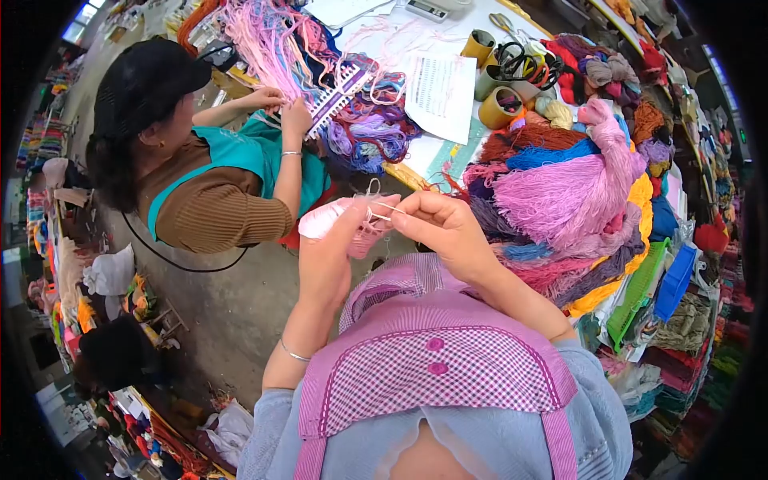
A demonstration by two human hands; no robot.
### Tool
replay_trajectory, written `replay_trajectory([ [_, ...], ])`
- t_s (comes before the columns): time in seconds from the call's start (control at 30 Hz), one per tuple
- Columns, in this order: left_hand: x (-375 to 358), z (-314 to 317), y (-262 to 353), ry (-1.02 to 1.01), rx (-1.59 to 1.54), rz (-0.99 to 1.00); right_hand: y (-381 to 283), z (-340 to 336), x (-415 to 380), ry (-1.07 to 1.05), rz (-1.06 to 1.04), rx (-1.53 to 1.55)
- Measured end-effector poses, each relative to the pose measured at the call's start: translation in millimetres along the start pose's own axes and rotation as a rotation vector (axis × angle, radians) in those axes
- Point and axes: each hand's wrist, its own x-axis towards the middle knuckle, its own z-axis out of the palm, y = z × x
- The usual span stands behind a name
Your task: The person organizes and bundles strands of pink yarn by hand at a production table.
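Note:
My left hand (326, 260) is closed around a small bundle of pink yarn (368, 238), held up in front of my apron. A white, smooth piece (320, 221) shows along that hand's outer side. Between the two hands runs a thin white strand (384, 208), with a loose loop standing above the pink bundle. My right hand (450, 236) pinches the strand between thumb and forefinger, its fingertips close beside the left hand's. I cannot tell whether the strand is a thread or a slim needle.
Large pink and mauve yarn hanks (552, 188) lie on the table at right. Behind them are scissors in tubs (500, 108) and a printed sheet (440, 92). At left, a person in a teal apron (240, 160) handles yarn by a white-and-purple rack (340, 100).

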Motion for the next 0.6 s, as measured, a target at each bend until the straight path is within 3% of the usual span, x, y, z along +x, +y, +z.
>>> replay_trajectory([
  [0.23,-1.0,-2.8,-0.7,-0.024,0.067,-0.001,-0.1,-0.7,0.9,-0.011,-0.018,0.01],
  [0.37,-5.3,2.9,-1.2,-0.059,0.052,0.03,2.6,6.2,3.0,0.018,0.12,-0.144],
  [0.53,-11.9,1.5,4.8,-0.048,0.157,0.063,5.2,4.1,2.8,0.036,0.103,-0.212],
  [0.57,-13.4,1.1,6.6,-0.045,0.256,0.05,8.4,2.7,2.4,0.037,0.041,-0.255],
  [0.6,-13.6,0.9,7.1,-0.011,0.155,0.035,10.3,2.1,1.7,0.04,-0.022,-0.297],
])
